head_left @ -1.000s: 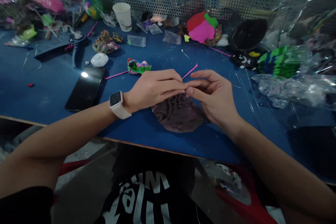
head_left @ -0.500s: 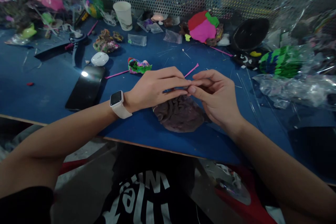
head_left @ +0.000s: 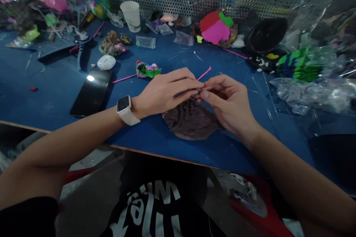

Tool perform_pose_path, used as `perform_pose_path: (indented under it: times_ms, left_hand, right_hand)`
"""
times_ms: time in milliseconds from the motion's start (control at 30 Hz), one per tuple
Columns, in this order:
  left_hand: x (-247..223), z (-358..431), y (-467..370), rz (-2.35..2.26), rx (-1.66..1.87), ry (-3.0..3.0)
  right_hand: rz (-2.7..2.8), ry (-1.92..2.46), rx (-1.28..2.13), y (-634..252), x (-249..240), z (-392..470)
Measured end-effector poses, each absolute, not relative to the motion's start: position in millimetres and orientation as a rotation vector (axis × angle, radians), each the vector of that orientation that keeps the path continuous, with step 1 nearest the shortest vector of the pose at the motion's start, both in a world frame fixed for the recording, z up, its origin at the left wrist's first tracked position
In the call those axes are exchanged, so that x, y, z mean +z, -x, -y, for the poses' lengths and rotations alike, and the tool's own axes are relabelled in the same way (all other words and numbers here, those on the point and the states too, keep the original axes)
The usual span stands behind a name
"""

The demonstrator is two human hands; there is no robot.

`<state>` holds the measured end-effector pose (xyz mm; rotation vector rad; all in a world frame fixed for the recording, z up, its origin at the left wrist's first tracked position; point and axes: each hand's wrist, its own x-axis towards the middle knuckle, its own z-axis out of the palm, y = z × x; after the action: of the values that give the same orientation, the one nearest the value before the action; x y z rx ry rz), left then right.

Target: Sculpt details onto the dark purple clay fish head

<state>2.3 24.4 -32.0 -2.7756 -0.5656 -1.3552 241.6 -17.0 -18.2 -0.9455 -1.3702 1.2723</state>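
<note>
A flattened dark brown clay piece [head_left: 191, 122] with ridged folds lies on the blue table below my hands. Over its far edge, my left hand [head_left: 171, 89] is closed, its fingertips meeting those of my right hand. A small bit of dark clay [head_left: 198, 90] shows between the fingertips. My right hand [head_left: 229, 100] pinches at this bit with thumb and forefinger. Behind the hands a pink stick [head_left: 204, 73] pokes out; its lower part is hidden. A multicoloured clay lump [head_left: 147, 69] sits just beyond my left hand, beside another pink stick [head_left: 124, 78].
Left of my hands lie a black phone [head_left: 91, 92], a white case [head_left: 106, 62] and dark-bladed scissors [head_left: 79, 50]. A paper cup [head_left: 131, 16], a pink-and-red clay piece [head_left: 215, 29] and a black bowl [head_left: 267, 35] stand along the perforated back panel. Crumpled plastic [head_left: 317, 94] is at right.
My fingertips have shifted slightly, and the small dark bit between them now shows more clearly. The brown clay piece stays in place.
</note>
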Motion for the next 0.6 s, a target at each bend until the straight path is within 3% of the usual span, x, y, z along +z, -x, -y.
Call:
perform_pose_path:
  times_ms: [600]
  left_hand:
    - [-26.4,-18.4,-8.1,0.514,-1.437,2.694]
  right_hand:
    - [1.378,0.941,1.295,-240.8,-19.7,17.9]
